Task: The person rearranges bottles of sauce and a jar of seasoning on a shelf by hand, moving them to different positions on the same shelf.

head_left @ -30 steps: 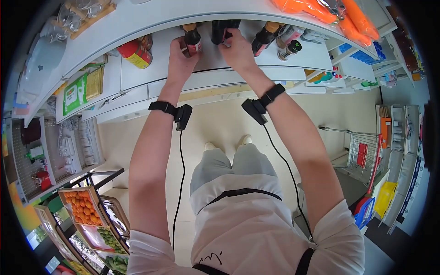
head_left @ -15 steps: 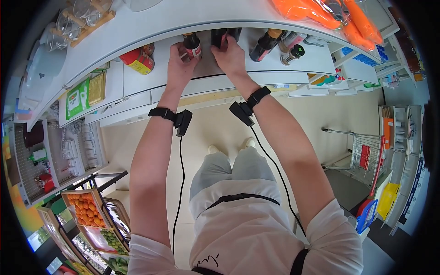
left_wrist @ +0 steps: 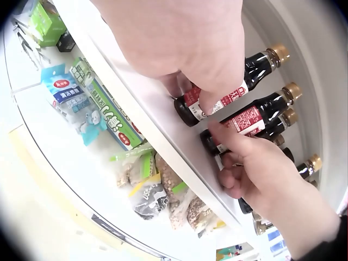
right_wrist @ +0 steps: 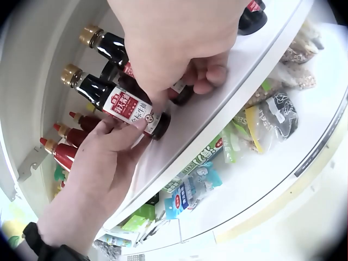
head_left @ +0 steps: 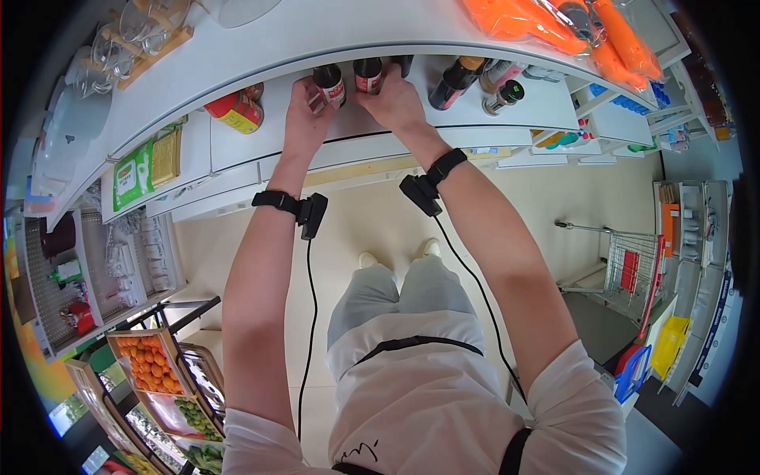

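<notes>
On the shelf, my left hand [head_left: 307, 119] grips a dark soy sauce bottle [right_wrist: 120, 102] low on its body, thumb across the red-and-white label. The bottle stands upright with a gold cap. Right beside it is a second, matching soy sauce bottle [left_wrist: 247, 120], which my right hand [head_left: 393, 101] holds near its base with thumb and fingers. In the right wrist view my right hand [right_wrist: 174, 49] covers much of that second bottle. Both labels face the shelf front, and the two bottles stand close side by side.
To the right are another dark bottle [head_left: 453, 83] and a small green-capped jar [head_left: 504, 96]. A red-and-yellow can [head_left: 236, 112] stands left. The upper shelf [head_left: 317, 28] overhangs the bottles. Bagged goods [left_wrist: 149, 198] lie on the tier below. A shopping cart [head_left: 631, 265] stands behind on the right.
My right hand has drawn its bottle left and forward, closer to the left one, and its label has come into view. The left hand keeps its grip, shifting slightly left.
</notes>
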